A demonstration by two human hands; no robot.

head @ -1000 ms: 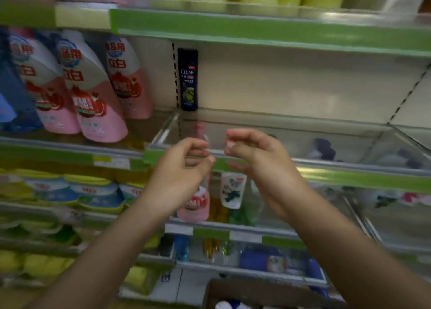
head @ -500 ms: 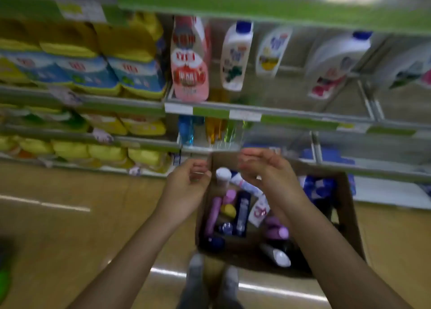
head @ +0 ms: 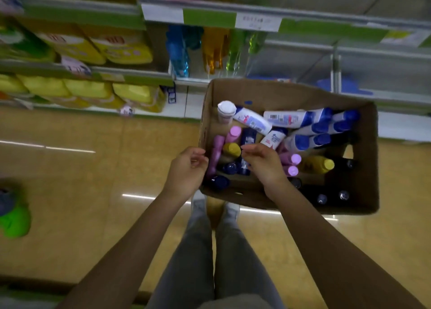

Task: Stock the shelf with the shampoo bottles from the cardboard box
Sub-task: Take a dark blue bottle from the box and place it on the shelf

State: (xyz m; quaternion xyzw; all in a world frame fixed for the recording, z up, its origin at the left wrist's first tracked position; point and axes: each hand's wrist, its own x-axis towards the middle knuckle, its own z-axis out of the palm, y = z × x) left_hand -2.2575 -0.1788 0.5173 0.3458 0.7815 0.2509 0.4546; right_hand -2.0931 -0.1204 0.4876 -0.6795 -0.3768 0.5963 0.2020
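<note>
Both hands, left (head: 186, 168) and right (head: 263, 162), hover loose-fingered and empty over the box (head: 363, 159), so I'd grab the yellow-capped bottle (head: 231, 150) just beyond the right fingertips by its body, not the cap.

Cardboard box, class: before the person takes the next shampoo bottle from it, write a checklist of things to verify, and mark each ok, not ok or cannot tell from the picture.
1. Box open at the top, bottles reachable: ok.
2. Bottles left to stock: ok; many lie jumbled inside, such as the yellow-capped bottle.
3. Left hand free: ok; fingers loosely curled, holding nothing, at the box's left wall.
4. Right hand free: ok; it hovers over the bottles, holding nothing.
5. Which bottle comes next: cannot tell; the right hand's fingers are nearest the yellow-capped and dark blue bottle.
6. Room on the target shelf: cannot tell; it is out of view.
</note>
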